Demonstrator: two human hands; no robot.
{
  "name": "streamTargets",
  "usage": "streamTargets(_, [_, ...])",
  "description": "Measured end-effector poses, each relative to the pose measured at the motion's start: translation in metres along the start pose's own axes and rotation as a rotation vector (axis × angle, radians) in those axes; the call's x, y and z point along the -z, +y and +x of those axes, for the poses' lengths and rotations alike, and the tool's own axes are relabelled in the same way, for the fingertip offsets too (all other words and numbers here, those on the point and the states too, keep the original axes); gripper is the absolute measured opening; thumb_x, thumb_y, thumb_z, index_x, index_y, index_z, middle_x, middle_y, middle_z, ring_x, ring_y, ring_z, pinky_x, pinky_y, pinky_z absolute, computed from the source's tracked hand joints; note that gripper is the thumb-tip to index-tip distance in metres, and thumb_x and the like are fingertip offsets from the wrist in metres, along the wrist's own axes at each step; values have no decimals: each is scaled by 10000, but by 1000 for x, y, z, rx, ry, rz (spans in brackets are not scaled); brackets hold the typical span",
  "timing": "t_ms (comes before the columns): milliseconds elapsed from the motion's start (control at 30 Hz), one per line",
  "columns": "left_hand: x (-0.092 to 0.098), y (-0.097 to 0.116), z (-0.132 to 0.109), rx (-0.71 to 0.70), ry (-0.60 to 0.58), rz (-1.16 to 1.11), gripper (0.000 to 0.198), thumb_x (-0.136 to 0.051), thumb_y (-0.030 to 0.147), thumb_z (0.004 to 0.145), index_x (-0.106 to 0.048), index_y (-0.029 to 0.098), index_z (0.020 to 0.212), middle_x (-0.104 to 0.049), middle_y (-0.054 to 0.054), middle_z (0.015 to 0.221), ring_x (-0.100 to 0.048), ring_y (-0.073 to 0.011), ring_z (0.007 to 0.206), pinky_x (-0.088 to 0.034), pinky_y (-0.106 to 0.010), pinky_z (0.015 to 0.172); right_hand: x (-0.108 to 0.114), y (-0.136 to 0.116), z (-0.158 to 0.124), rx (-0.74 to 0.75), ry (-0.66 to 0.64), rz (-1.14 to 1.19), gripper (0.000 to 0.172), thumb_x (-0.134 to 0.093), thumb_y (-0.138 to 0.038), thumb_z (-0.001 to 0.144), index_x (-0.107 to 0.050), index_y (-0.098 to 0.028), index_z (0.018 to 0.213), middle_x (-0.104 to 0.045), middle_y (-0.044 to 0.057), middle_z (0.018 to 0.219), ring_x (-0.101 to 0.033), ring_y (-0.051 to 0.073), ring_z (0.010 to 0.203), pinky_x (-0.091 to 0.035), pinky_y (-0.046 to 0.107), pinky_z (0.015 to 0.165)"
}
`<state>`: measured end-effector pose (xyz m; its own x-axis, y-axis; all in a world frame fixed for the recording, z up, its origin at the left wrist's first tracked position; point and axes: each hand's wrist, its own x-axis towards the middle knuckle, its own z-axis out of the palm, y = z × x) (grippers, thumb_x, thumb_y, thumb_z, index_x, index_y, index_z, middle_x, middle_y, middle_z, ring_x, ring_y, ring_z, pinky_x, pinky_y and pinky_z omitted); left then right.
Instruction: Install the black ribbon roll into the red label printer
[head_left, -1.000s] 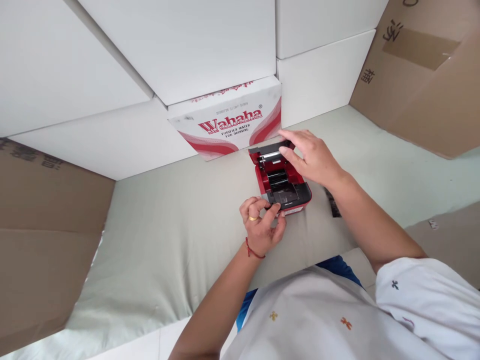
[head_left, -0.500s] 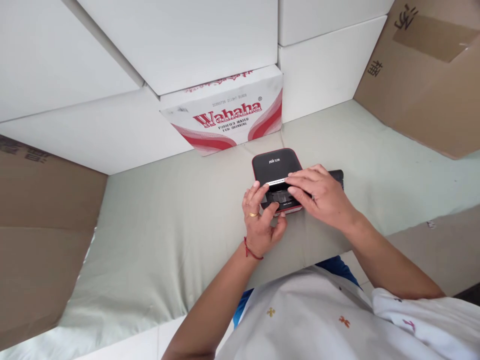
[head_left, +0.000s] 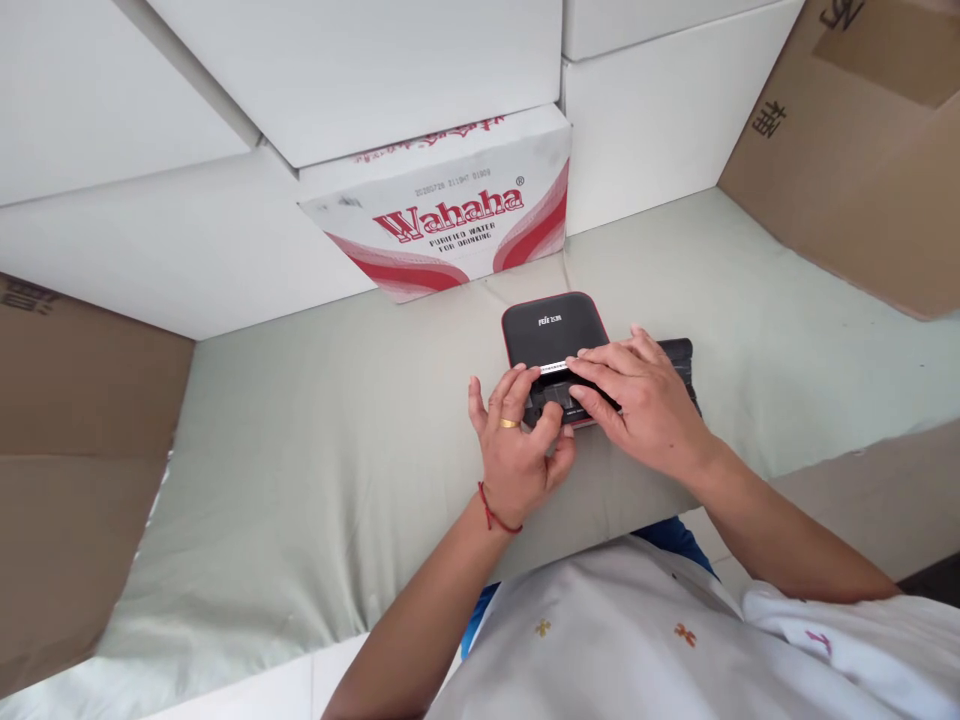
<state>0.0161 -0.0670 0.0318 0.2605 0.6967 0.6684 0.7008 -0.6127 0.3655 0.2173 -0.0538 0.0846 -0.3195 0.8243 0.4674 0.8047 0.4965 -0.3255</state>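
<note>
A flat black box (head_left: 555, 340) with rounded corners and a red edge lies on the cloth. It has white lettering on top, a white printed strip (head_left: 553, 367) across it and a recessed section nearer me. My left hand (head_left: 521, 430), with a ring and a red string bracelet, grips the near left part of the box, fingertips by the strip and thumb at the recess. My right hand (head_left: 645, 400) holds the right side, its fingertips at the strip's right end and its thumb over the recess. A dark object (head_left: 681, 360) lies beyond my right hand, partly hidden.
A pale green cloth (head_left: 337, 430) covers the surface. Behind the box stands a white and red water carton (head_left: 465, 220) against white boxes (head_left: 660, 130). Brown cardboard boxes rise at the left (head_left: 82, 470) and at the right (head_left: 855, 170).
The view has shifted slightly. One finger of my left hand now sticks out to the left, away from the box. Both hands stay on the box, which has hardly moved.
</note>
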Motion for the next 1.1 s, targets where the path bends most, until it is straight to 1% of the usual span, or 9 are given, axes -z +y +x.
streamTargets(100, [0,-2,2,20,6,-88,191,-675,258,943,-626,286,1125,-644,-126,1466,-592,-345,1449,-326,-707,1299,0,0,2,-17,-6,12,343,-546,-386,1138,-796,-234,1317,-810,100,1254,-707,300,1120,-426,638,1266])
streamTargets(167, [1,-5,4,23,26,-210,161,-648,245,973,-601,277,1124,-647,-125,1390,-608,-321,1410,-476,-633,1219,-2,-2,1,-30,17,20,333,-554,-377,1136,-795,-230,1313,-810,102,1249,-713,301,1131,-425,645,1265])
streamTargets(233, [2,-9,4,44,43,-337,100,-595,218,1014,-586,274,1097,-658,-106,1291,-639,-290,1356,-562,-556,1141,-4,-6,-4,-27,52,38,308,-568,-348,1132,-790,-250,1321,-807,95,1284,-719,298,1185,-399,651,1289])
streamTargets(333, [1,-17,4,175,123,-460,89,-550,261,1062,-588,282,1140,-641,-96,1279,-639,-270,1347,-551,-544,1167,-9,-16,-15,43,84,86,278,-607,-304,1113,-789,-289,1323,-801,75,1335,-677,294,1350,-363,629,1331])
streamTargets(400, [-4,-25,3,290,175,-535,200,-587,339,1053,-579,301,1250,-603,-104,1381,-594,-271,1416,-517,-541,1213,-12,-23,-23,100,91,100,281,-633,-290,1099,-786,-288,1334,-798,76,1354,-648,289,1404,-393,599,1327])
streamTargets(567, [-22,-43,5,483,78,-786,551,-632,376,980,-465,388,1505,-514,-69,1633,-506,-261,1577,-511,-455,1233,-14,-32,-32,129,99,85,349,-630,-235,1085,-751,-281,1409,-785,96,1384,-664,295,1371,-507,583,1257])
streamTargets(800, [-38,-56,13,563,-28,-1053,703,-586,440,957,-388,383,1629,-444,-60,1776,-504,-265,1607,-510,-457,1257,-15,-42,-35,164,171,104,387,-634,-122,1047,-723,-204,1415,-811,121,1301,-710,296,1254,-609,536,1151])
streamTargets(967, [-37,-64,12,551,-128,-1018,858,-597,588,980,-173,456,1715,-368,-57,1818,-537,-225,1578,-536,-398,1223,-11,-46,-32,151,157,98,391,-616,-95,1048,-738,-220,1398,-826,110,1275,-727,286,1190,-665,482,1034])
streamTargets(1100, [-39,-64,11,521,-90,-1074,900,-666,625,968,-184,484,1715,-405,-81,1791,-564,-247,1548,-541,-434,1207,-8,-46,-26,166,147,87,325,-637,-73,1037,-782,-183,1305,-836,119,1220,-736,284,1140,-677,447,996])
